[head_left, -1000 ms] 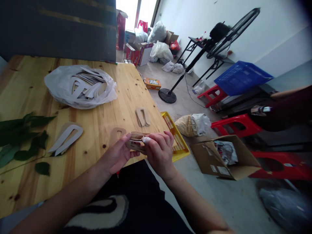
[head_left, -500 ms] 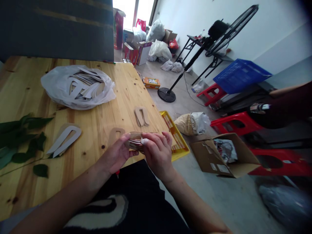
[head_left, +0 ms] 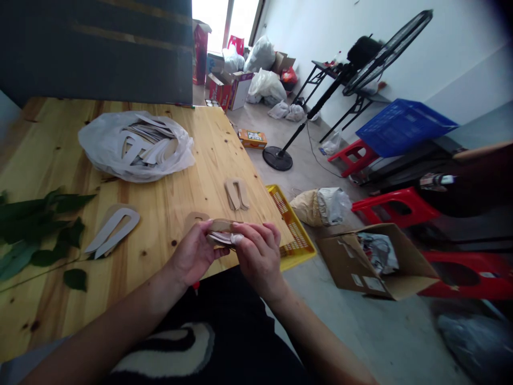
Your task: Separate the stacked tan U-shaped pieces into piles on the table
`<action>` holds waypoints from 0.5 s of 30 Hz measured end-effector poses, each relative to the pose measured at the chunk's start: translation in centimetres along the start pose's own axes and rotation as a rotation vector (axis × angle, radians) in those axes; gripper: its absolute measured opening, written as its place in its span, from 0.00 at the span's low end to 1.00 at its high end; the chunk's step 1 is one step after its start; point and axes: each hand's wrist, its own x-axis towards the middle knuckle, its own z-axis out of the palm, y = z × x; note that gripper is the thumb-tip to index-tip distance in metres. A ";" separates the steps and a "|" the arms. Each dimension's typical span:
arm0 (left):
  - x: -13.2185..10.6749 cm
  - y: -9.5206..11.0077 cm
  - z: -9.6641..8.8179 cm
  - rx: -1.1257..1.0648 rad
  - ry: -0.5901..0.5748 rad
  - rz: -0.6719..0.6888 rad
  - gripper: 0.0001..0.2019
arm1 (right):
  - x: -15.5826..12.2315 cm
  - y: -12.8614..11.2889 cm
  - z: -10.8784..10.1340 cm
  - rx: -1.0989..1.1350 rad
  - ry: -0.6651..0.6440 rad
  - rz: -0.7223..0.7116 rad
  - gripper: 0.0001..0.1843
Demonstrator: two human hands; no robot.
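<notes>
From the head camera, the person's left hand and right hand met just over the near edge of the wooden tabletop. Between them they gripped a small bundle of tan cardboard cutouts, which sat above that edge. The right hand's fingers were closed over the bundle's right end, and the left hand's fingers were closed around its left end. A small white patch showed at the right thumb, too small to identify.

A single cardboard cutout lay on the tabletop just beyond the left hand, and a narrow pair of cutouts lay farther along, near the tabletop's right edge. Two larger U-shaped cutouts lay left of the hands, beside leafy green stems. A white plastic bag full of cutouts sat toward the far edge.

Past the tabletop's right edge were a yellow plastic crate, an open cardboard box, a red plastic stool and another person's dark-sleeved arm.
</notes>
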 end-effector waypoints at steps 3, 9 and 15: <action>-0.1 0.3 0.1 -0.035 0.029 -0.007 0.16 | 0.0 0.0 0.3 0.017 -0.012 -0.010 0.09; 0.0 0.6 0.2 -0.072 0.040 0.006 0.17 | 0.0 0.0 0.6 0.025 -0.024 -0.021 0.09; 0.0 0.6 0.4 -0.080 0.049 0.026 0.18 | 0.1 -0.1 0.9 0.027 -0.028 -0.046 0.09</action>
